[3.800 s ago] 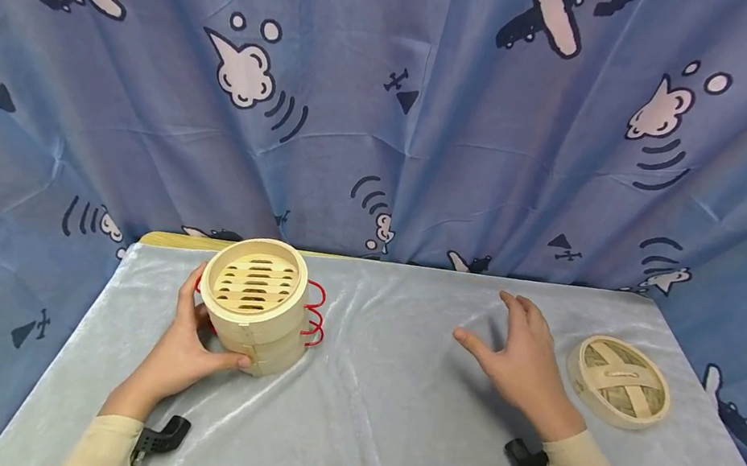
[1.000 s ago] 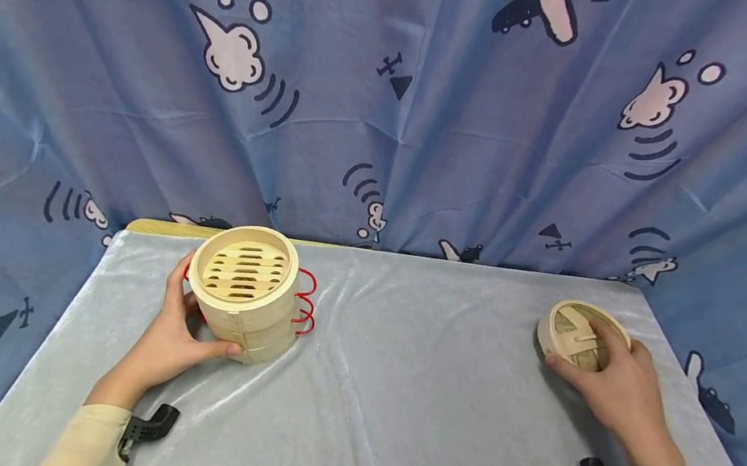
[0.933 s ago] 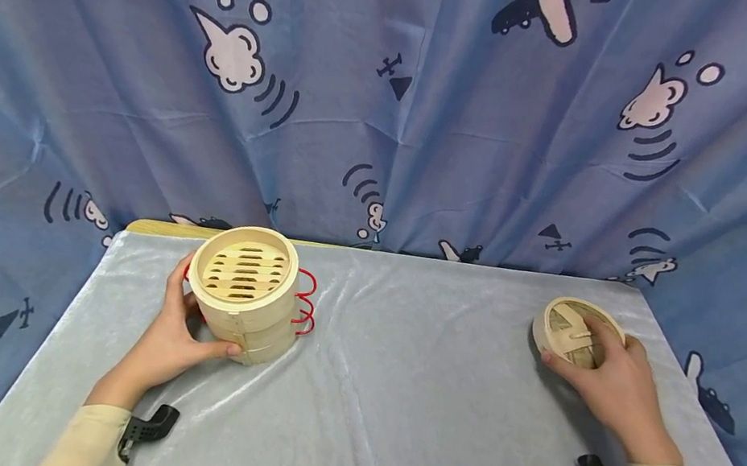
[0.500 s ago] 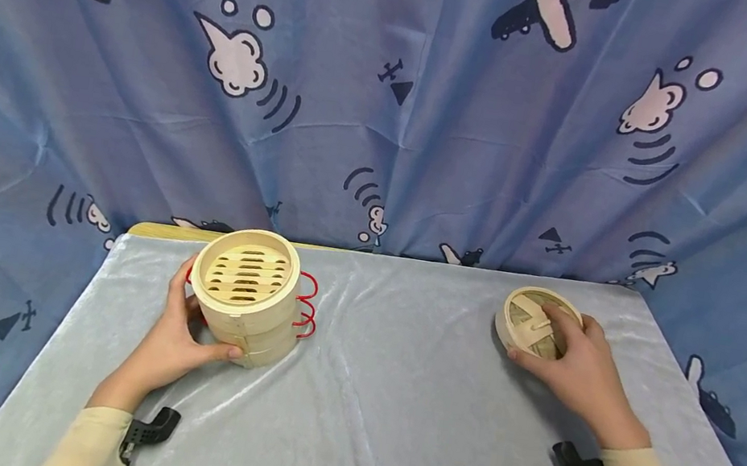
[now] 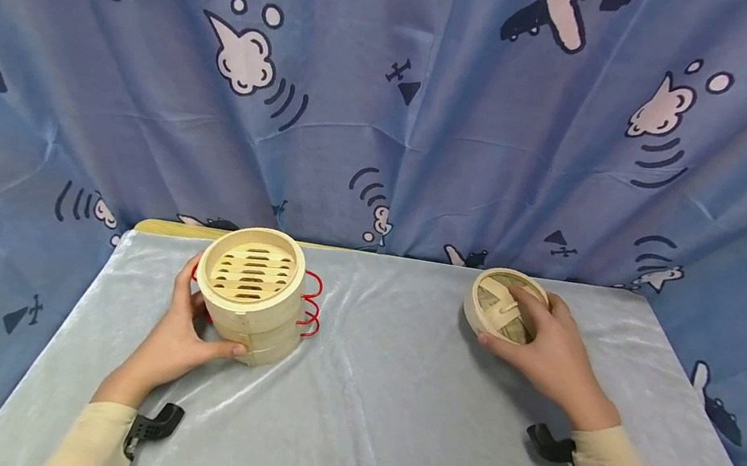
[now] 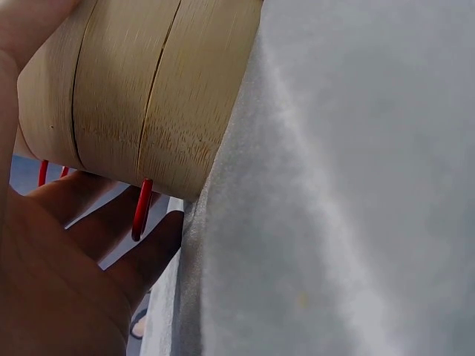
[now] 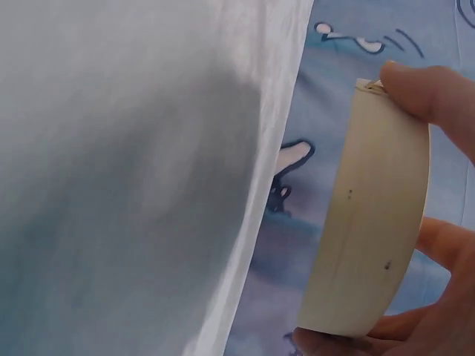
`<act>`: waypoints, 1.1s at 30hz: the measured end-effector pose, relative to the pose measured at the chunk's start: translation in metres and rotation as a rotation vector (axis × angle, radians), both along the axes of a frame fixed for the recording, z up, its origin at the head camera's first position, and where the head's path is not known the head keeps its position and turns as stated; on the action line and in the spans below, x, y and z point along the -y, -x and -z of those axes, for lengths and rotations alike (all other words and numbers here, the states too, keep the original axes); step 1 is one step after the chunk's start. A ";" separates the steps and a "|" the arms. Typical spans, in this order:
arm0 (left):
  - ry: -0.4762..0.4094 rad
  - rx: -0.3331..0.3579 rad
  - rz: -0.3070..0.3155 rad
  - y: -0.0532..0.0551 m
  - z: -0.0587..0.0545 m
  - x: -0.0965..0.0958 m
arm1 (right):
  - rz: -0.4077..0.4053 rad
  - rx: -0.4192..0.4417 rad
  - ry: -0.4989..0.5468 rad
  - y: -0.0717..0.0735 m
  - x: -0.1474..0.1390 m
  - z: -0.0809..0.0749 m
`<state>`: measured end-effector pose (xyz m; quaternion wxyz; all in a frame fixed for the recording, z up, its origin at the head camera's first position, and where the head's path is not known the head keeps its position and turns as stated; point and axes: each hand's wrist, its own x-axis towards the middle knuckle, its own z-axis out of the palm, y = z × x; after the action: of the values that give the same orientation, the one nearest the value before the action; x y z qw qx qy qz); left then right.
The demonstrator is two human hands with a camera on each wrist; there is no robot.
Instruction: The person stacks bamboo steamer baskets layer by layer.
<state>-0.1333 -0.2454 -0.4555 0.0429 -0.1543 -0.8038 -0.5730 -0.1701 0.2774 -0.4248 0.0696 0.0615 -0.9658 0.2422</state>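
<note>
On the left of the table stands a stack of round bamboo steamer baskets (image 5: 258, 333), with a slatted floor showing inside the top one and red loops along its sides. My left hand (image 5: 168, 347) holds the stack from the left, thumb across the front and fingers around the far side. In the left wrist view, fingers lie along the steamer wall (image 6: 148, 104) beside a red loop. My right hand (image 5: 554, 363) grips the woven bamboo lid (image 5: 489, 308) by its rim, thumb at the near side. The right wrist view shows the lid's plain side band (image 7: 367, 215), raised off the cloth.
A grey velvety cloth (image 5: 350, 425) covers the table, with a strip of yellow wood (image 5: 172, 229) bare at the back left edge. Behind the table hangs a blue curtain (image 5: 339, 81) printed with planes. Both wrists wear black camera mounts (image 5: 155, 425).
Earlier the lid lay at the right and my right hand was empty. The hand then took hold of the lid and carried it left. My left hand keeps its hold on the steamer.
</note>
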 end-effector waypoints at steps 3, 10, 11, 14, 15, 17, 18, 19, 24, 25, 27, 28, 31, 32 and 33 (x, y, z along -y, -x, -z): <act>-0.001 -0.002 0.005 0.001 -0.001 0.000 | -0.017 0.002 0.009 0.002 0.010 -0.002; 0.016 0.027 -0.001 0.002 -0.001 -0.001 | -0.065 -0.031 0.040 0.005 0.027 -0.004; 0.015 0.023 0.002 0.002 -0.001 -0.001 | -0.068 -0.034 0.039 0.006 0.029 -0.004; 0.017 0.007 0.002 0.002 0.000 -0.001 | -0.076 -0.035 0.043 0.006 0.037 -0.007; 0.018 0.002 0.001 0.002 0.000 -0.001 | -0.078 -0.034 0.045 0.007 0.040 -0.009; 0.020 0.000 -0.006 0.001 0.000 0.000 | -0.089 -0.031 0.053 0.009 0.046 -0.011; 0.022 0.001 -0.010 0.001 0.001 0.000 | -0.096 -0.032 0.056 0.010 0.049 -0.013; 0.026 0.004 -0.014 0.001 0.000 0.001 | -0.102 -0.034 0.060 0.011 0.052 -0.013; 0.033 0.016 -0.021 0.000 -0.001 0.002 | -0.132 -0.055 0.058 0.017 0.064 -0.015; 0.032 0.019 -0.022 0.000 -0.001 0.002 | -0.137 -0.060 0.058 0.017 0.066 -0.015; 0.032 0.018 -0.023 -0.001 -0.001 0.002 | -0.148 -0.072 0.057 0.018 0.070 -0.016; 0.030 0.017 -0.023 -0.001 -0.001 0.001 | -0.155 -0.078 0.056 0.017 0.072 -0.016; 0.026 0.013 -0.017 -0.001 -0.001 0.000 | -0.174 -0.090 0.048 0.016 0.078 -0.017; 0.025 0.010 -0.010 0.000 -0.001 0.000 | -0.179 -0.092 0.045 0.016 0.080 -0.017; 0.020 0.013 -0.009 0.000 -0.001 0.000 | -0.183 -0.093 0.041 0.015 0.081 -0.018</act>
<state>-0.1333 -0.2451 -0.4547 0.0386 -0.1472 -0.8103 -0.5658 -0.1854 0.1959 -0.4072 0.0933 0.1590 -0.9467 0.2643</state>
